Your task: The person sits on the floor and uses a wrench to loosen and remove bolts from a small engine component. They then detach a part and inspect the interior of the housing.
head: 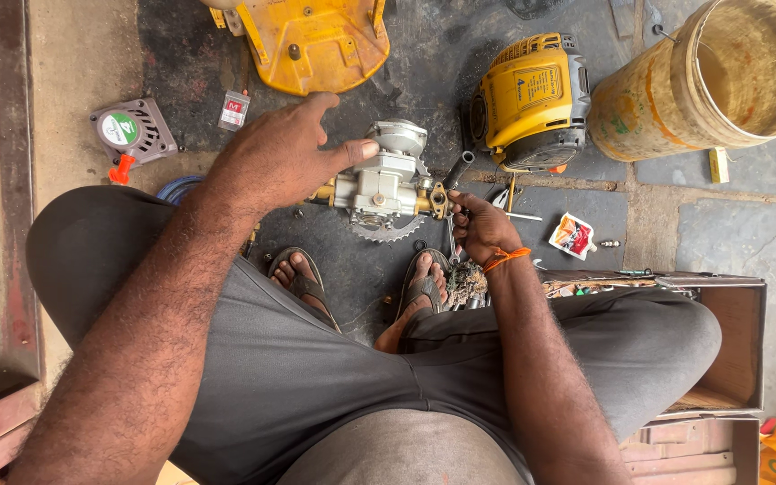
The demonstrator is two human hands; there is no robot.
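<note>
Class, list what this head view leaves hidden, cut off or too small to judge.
- Left side of the metal engine part: covered by the left hand.
- Tool in the right hand: mostly hidden by the fingers.
- Yellow cover and bucket: cut off by the top edge.
- Loose bolt: too small to identify.

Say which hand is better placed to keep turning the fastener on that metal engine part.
Right, likely. The right hand already grips the wrench, whose head sits against the end of the engine part. The left hand is spread over the part's other side, thumb pressed on it, steadying it.
</note>
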